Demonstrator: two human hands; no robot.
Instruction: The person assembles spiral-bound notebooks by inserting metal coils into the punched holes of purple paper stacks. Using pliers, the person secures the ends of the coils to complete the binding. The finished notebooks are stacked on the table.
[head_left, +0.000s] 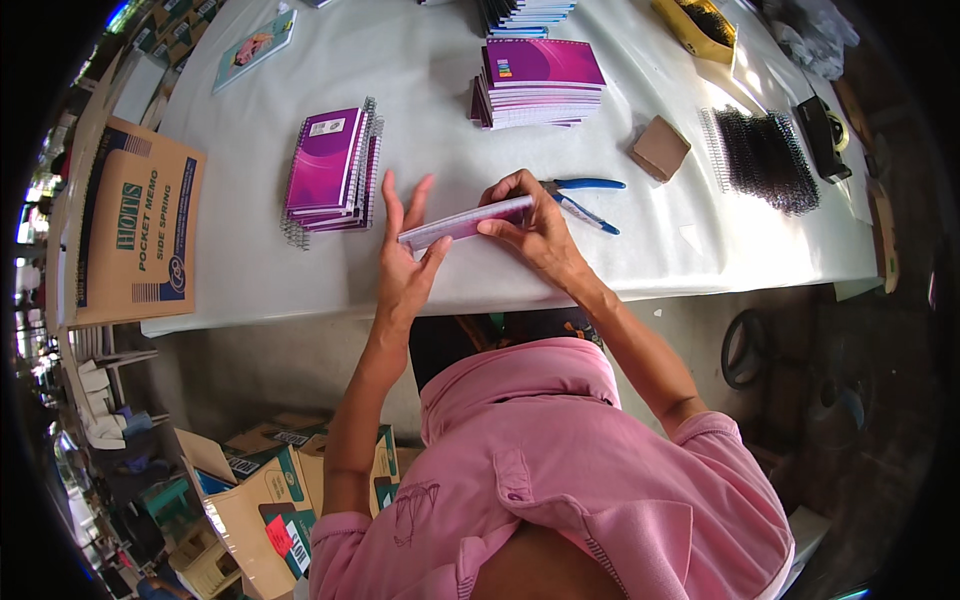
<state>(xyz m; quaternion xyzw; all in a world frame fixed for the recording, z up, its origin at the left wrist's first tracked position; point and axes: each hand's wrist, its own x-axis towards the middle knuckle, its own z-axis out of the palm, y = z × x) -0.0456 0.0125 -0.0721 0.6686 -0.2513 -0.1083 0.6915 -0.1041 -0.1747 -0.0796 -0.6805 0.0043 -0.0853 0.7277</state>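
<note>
Purple-covered notebook [465, 222], thin, held edge-on just above the near edge of the white table [440, 70], tilted so its right end sits higher. Right hand [535, 225] closed around that upper end, fingers curled over the top edge, thumb underneath. Left hand [405, 250] open, fingers spread and pointing to 12 o'clock, palm and thumb pressed against the notebook's lower left end.

Blue-handled pliers [585, 195] lie on the table just beside the right hand, at its 2 o'clock, handles splayed. At 10 o'clock from the hands, a stack of purple spiral notebooks [330, 170], wire binding showing along its right and lower edges. At 12 o'clock, a second stack of purple notebooks [540, 85], bound at the top. At 2 o'clock, a small brown cardboard block [660, 148]; past it, a row of black wire binding coils [765, 158]. A black tape dispenser [822, 135] sits near the table's right edge.

Brown cardboard carton [135, 225] hangs off the table's left end, at 9 o'clock. Person wears a pink shirt [560, 470]. More open cartons [260, 495] on the floor at 7 o'clock.
</note>
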